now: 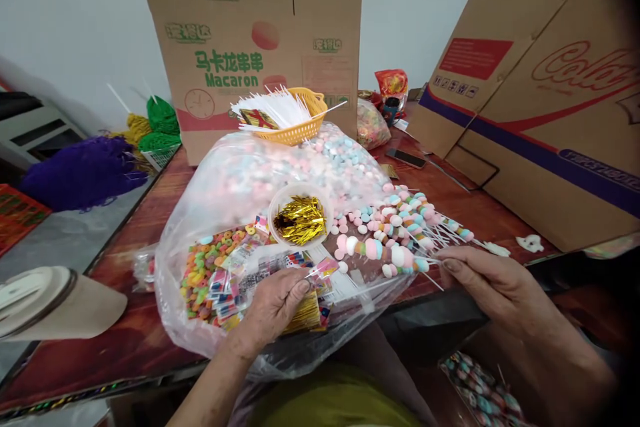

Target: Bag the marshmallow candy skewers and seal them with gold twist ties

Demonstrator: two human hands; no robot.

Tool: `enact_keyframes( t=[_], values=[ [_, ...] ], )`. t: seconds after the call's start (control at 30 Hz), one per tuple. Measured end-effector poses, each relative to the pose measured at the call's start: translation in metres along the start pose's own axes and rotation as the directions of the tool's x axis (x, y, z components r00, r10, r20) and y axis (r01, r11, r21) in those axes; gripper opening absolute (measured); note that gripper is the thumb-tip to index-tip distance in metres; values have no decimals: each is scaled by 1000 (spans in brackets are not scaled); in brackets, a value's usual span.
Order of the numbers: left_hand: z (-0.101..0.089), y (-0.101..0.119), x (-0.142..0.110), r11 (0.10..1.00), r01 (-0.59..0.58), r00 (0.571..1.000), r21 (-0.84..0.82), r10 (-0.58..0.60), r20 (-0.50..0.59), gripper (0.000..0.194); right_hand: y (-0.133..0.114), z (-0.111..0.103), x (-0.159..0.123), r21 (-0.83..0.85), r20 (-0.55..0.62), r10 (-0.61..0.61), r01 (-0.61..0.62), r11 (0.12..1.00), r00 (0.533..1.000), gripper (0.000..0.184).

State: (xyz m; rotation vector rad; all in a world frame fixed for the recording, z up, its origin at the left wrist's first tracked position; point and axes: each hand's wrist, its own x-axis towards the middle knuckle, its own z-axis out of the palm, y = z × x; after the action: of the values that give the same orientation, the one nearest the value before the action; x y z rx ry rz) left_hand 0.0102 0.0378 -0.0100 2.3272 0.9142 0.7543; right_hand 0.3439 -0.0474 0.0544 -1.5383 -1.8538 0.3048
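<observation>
My right hand pinches the stick end of a marshmallow skewer, which points left with pink, white, blue and orange pieces on it. In my left hand, thumb and fingers are closed on a small printed plastic wrapper. More printed wrappers lie beside that hand, next to gummy rings. A round tub of gold twist ties stands just beyond. Finished-looking skewers are piled behind the one I hold.
A large clear bag of marshmallows covers the middle of the table. On it sits a yellow basket of white sticks. Cardboard boxes stand behind and to the right. A lidded cup is at the left; a phone lies at the back.
</observation>
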Motion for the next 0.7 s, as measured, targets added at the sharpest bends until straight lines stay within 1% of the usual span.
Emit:
enact_keyframes(
  t=[0.07,0.17,0.23,0.3,0.37,0.47,0.53,0.6,0.63,0.7],
  values=[
    [1,1,1,999,-45,999,3,45,-14,30,-12,1,-3,16,-16,-70,70,997,997,17],
    [0,2,0,998,-59,997,36,61,-46,31,-22,1,-1,-27,37,-177,178,984,984,16],
    [-2,3,-1,995,-65,996,80,69,-48,31,-23,-3,1,-11,109,-195,197,980,975,16],
    [-4,2,-1,987,-82,995,138,88,-39,32,-23,-8,2,27,182,-190,188,982,965,17],
    [-5,2,-1,974,-109,992,198,118,-37,33,-23,-13,2,66,230,-198,188,980,953,17],
    [-7,5,1,959,-172,984,226,180,-14,32,-22,-17,2,104,225,-230,211,972,947,15],
    [-9,7,2,961,-205,978,185,206,13,31,-21,-17,2,116,227,-220,198,973,949,15],
    [-11,11,1,972,-206,978,116,203,41,30,-19,-17,1,137,216,-208,181,974,954,15],
    [-12,12,1,978,-194,980,76,190,52,30,-17,-17,0,145,184,-204,179,973,962,15],
    [-15,16,0,988,-153,986,-8,153,72,30,-12,-18,-2,149,75,-183,170,974,980,17]
  ],
)
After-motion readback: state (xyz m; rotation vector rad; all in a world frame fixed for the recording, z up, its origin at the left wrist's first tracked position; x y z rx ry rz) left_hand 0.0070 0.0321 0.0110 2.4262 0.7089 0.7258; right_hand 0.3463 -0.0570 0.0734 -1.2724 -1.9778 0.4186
